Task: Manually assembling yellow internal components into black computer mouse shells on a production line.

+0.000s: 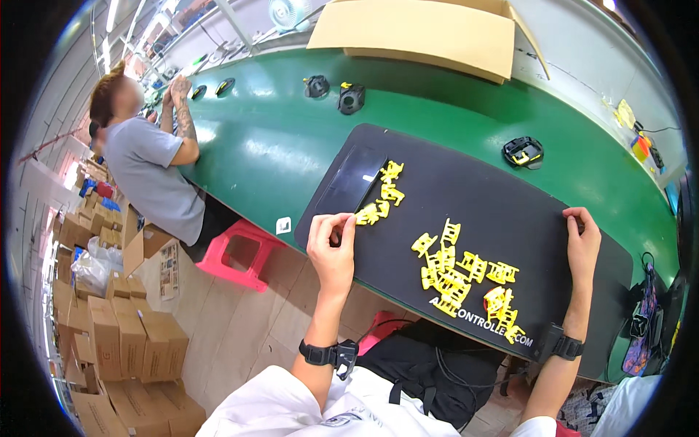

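Observation:
My left hand [333, 251] is closed at the near left edge of the black mat [495, 211], thumb and index finger pinched together. Anything between those fingertips is too small to make out. Right beside them lie a few small yellow plastic parts [391, 194], along the edge of a glossy black flat panel [352, 180]. Over the mat's right side, my right hand [584, 244] has its fingers curled in a pinch, and what they hold, if anything, is hidden. Between the hands, a loose pile of yellow ladder-shaped plastic parts [448, 273] is spread on the mat.
A black and yellow housing [523, 152] sits behind the mat on the green table [255, 156]. Two dark housings [351, 98] stand farther back, before an open cardboard box [415, 33]. At left, a person [153, 153] works near a pink stool [237, 255] and stacked cartons [120, 335].

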The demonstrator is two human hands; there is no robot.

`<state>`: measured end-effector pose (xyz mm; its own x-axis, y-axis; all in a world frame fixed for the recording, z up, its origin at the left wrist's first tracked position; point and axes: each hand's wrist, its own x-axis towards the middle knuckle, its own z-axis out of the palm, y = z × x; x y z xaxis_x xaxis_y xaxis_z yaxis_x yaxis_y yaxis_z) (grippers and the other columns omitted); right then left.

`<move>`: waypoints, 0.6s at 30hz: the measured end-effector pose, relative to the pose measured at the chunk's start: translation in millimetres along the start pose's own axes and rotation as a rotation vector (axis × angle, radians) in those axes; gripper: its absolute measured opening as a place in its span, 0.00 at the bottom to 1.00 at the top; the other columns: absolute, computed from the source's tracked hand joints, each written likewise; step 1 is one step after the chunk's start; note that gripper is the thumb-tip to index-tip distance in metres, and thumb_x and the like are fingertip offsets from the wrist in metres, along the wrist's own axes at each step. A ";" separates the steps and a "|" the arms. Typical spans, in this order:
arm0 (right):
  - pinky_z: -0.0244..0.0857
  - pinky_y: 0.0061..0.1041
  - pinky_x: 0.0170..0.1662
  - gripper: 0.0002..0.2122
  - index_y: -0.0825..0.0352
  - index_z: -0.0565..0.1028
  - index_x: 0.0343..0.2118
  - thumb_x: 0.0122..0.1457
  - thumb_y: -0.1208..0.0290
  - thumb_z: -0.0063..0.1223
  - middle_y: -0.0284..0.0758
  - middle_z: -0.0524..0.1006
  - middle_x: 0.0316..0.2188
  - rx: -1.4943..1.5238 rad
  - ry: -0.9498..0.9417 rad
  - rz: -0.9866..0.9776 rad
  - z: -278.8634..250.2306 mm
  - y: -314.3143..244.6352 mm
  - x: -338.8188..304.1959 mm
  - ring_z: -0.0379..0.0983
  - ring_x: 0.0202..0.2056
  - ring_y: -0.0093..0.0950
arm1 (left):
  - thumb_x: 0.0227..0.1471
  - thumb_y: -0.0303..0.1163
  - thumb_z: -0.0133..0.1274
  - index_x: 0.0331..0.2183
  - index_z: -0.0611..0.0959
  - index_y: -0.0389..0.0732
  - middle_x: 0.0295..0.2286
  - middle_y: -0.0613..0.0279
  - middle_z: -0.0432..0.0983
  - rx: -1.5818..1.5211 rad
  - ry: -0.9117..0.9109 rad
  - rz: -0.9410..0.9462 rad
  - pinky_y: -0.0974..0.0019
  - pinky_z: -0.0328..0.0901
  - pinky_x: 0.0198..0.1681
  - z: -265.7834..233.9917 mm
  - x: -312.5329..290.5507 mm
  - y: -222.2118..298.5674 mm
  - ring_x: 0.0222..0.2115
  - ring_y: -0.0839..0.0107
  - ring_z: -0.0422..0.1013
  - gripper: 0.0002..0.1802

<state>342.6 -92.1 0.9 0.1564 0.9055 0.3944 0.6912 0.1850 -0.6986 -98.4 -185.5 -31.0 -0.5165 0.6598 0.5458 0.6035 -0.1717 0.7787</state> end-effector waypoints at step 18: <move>0.66 0.20 0.44 0.06 0.70 0.80 0.40 0.67 0.77 0.52 0.28 0.80 0.33 0.035 -0.030 0.040 -2.6 12.0 2.2 0.73 0.36 0.18 | 0.55 0.24 0.66 0.34 0.85 0.39 0.29 0.66 0.73 -0.049 0.014 0.001 0.69 0.61 0.29 -0.6 -1.7 -2.7 0.25 0.76 0.65 0.04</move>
<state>353.1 -88.9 -5.1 0.1620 0.9233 0.3482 0.6598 0.1610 -0.7340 -99.5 -186.7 -33.8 -0.5240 0.6497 0.5507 0.5740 -0.2084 0.7919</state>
